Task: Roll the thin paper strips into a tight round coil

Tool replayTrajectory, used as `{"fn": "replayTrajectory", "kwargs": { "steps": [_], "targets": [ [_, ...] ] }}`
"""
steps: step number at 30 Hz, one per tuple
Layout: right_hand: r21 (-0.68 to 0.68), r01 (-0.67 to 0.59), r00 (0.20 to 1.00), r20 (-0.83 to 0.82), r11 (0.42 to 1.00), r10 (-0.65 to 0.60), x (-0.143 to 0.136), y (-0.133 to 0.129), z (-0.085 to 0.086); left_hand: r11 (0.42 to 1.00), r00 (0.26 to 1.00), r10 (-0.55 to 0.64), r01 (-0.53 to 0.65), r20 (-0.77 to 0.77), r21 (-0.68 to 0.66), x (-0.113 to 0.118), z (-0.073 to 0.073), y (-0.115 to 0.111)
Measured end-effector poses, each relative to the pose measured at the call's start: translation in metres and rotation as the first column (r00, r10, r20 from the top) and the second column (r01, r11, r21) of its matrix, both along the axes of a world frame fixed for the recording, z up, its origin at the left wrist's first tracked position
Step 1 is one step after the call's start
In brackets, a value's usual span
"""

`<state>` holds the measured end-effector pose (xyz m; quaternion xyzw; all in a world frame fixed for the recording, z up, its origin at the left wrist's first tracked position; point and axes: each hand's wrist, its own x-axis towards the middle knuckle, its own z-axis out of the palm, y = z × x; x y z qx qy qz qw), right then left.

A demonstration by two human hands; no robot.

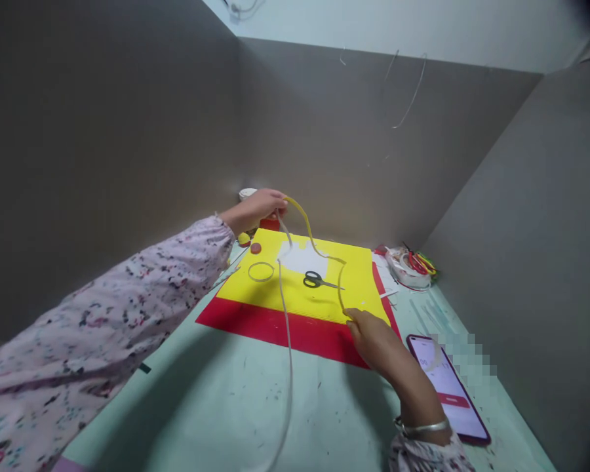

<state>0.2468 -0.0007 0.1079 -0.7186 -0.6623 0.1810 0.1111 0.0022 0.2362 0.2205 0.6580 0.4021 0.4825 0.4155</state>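
My left hand, raised above the far left part of the yellow sheet, pinches one end of a yellow strip along with a white strip that hangs down toward the near edge. The yellow strip arches to the right and down to my right hand, whose fingers pinch its other end near the sheet's right front corner. Black-handled scissors lie on the sheet between my hands, partly over white paper. A thin yellow ring rests left of them.
Red sheet lies under the yellow one. A phone is beside my right forearm. A round container with coloured strips stands at the back right. A small red disc and a yellow-and-red item are at the left. Grey walls surround the table.
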Motion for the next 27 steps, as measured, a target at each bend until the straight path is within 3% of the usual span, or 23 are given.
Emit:
{"fn": "replayTrajectory", "kwargs": {
  "steps": [1,4,6,8,10,11,14,16,17,18,20,23,25,27],
  "targets": [
    [0.0,0.027,0.999,0.019,1.0,-0.027,0.003,0.002,-0.002,1.0,0.988,-0.016,0.019,-0.151,0.022,0.0,0.004,0.01],
    [0.018,0.108,0.992,0.07,0.994,-0.109,0.01,0.002,0.001,0.97,0.877,0.17,-0.069,-0.449,0.234,-0.004,0.017,0.036],
    [0.054,0.153,0.983,0.094,0.987,-0.158,0.012,-0.002,0.009,0.909,0.776,0.284,-0.031,-0.563,0.416,-0.006,0.029,0.046],
    [0.079,0.195,0.973,0.113,0.978,-0.203,0.014,-0.008,0.019,0.8,0.68,0.425,0.025,-0.597,0.599,-0.003,0.045,0.051],
    [0.081,0.265,0.954,0.124,0.961,-0.273,0.014,-0.013,0.029,0.73,0.674,0.476,0.056,-0.565,0.682,0.008,0.069,0.05],
    [0.081,0.306,0.942,0.118,0.949,-0.314,0.015,-0.015,0.033,0.639,0.671,0.524,0.098,-0.524,0.763,0.017,0.083,0.047],
    [0.068,0.411,0.907,0.064,0.909,-0.415,0.016,-0.016,0.039,0.553,0.708,0.536,0.117,-0.46,0.825,0.048,0.124,0.04],
    [0.05,0.439,0.897,0.036,0.897,-0.44,0.015,-0.014,0.037,0.494,0.777,0.522,0.063,-0.354,0.867,0.066,0.136,0.039],
    [0.039,0.441,0.897,0.022,0.897,-0.442,0.013,-0.012,0.034,0.492,0.801,0.509,0.031,-0.316,0.87,0.071,0.134,0.04],
    [0.031,0.435,0.9,0.005,0.9,-0.436,0.011,-0.011,0.03,0.527,0.816,0.483,0.018,-0.317,0.85,0.074,0.127,0.042],
    [0.022,0.391,0.92,-0.039,0.92,-0.39,0.004,-0.007,0.019,0.668,0.839,0.369,0.061,-0.401,0.742,0.071,0.097,0.049],
    [-0.001,0.246,0.969,-0.028,0.969,-0.246,-0.011,-0.002,0.0,0.767,0.835,0.319,0.051,-0.449,0.64,0.054,0.029,0.054],
    [-0.048,0.166,0.985,-0.037,0.985,-0.167,-0.02,0.002,-0.011,0.886,0.883,0.269,-0.07,-0.384,0.459,0.042,-0.019,0.044],
    [-0.105,0.081,0.992,-0.086,0.991,-0.09,-0.026,0.007,-0.019,0.944,0.909,0.306,-0.251,-0.283,0.213,0.033,-0.065,0.021]
  ]
}}
